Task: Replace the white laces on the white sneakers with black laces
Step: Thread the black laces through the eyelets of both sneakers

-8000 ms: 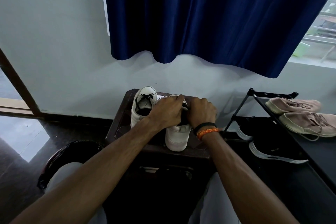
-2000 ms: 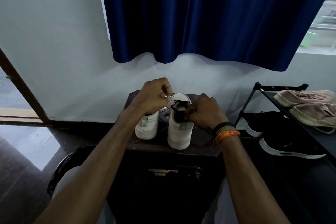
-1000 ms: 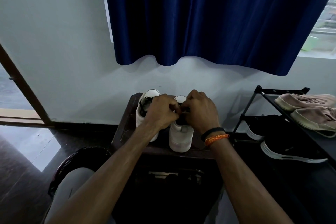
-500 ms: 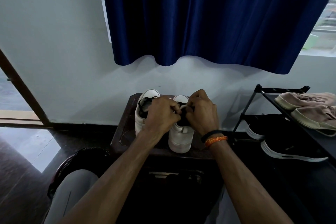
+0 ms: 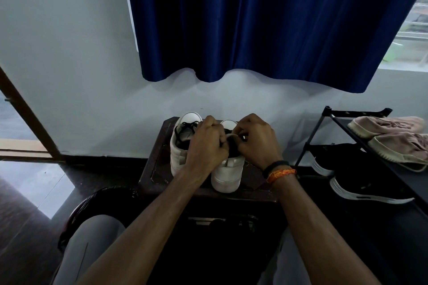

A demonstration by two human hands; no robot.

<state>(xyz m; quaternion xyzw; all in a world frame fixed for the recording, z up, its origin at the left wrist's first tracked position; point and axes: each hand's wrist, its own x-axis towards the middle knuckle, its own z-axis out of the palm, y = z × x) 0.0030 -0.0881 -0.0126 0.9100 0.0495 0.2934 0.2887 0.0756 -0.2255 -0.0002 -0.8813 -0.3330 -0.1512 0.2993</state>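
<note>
Two low-top white leather-look sneakers stand side by side, heels toward the camera, on a small dark brown wooden table (image 5: 157, 169) against the pale wall, below a dark blue curtain (image 5: 266, 18). The left white sneaker (image 5: 179, 157) already carries a thin black lace (image 5: 185, 127) crossed over its tongue; the right white sneaker (image 5: 228, 176) is the one being worked, and both hands meet over its opening. The left hand (image 5: 206, 146) is curled into a loose fist with its fingers (image 5: 221, 139) bent inward at the tongue, and the right hand (image 5: 257, 141) mirrors it, its fingers (image 5: 243, 133) curled and seemingly pinching something small there; the lace end itself is hidden by the knuckles, so I cannot tell exactly what either hand pinches. I judge the lace will be soft, limp and very light, prone to twisting and slipping back out of an eyelet, so it is best taken by its stiff tip and fed through with a fingertip pinch, then drawn from just beyond the hole. The sneaker should be light but fairly stiff in the sole and heel counter, with a pliable upper; steadying it at the eyelet flap or the collar would keep it from tipping on the table. To the right, a black metal shoe rack (image 5: 347, 122) holds pinkish fabric shoes (image 5: 393, 136) above black trainers with white soles (image 5: 361, 183).
</note>
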